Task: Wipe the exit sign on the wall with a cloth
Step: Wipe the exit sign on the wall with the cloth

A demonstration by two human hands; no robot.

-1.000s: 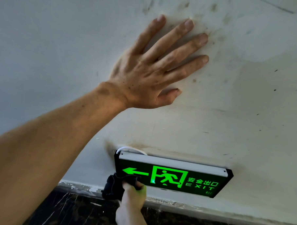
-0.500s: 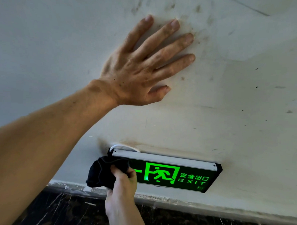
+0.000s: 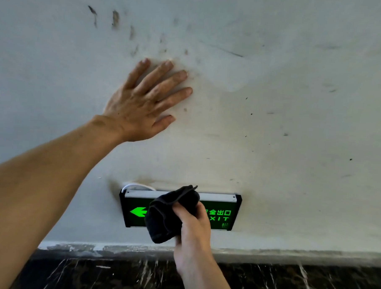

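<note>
A green-lit exit sign [image 3: 220,213] in a black frame is mounted low on the white wall. My right hand [image 3: 193,229] grips a bunched black cloth [image 3: 169,215] and presses it against the middle of the sign, hiding the running-figure symbol. The arrow at the sign's left end and the lettering at its right end stay visible. My left hand [image 3: 143,105] lies flat on the wall above and to the left of the sign, fingers spread, holding nothing.
The white wall [image 3: 295,127] carries dark smudges and finger marks above my left hand. A white cable [image 3: 137,185] loops out at the sign's top left corner. Below runs a chipped edge and dark marble skirting [image 3: 288,282].
My right hand has carried the cloth from the sign's left end, over the arrow, to its middle. The view has shifted, so my left hand sits lower in frame.
</note>
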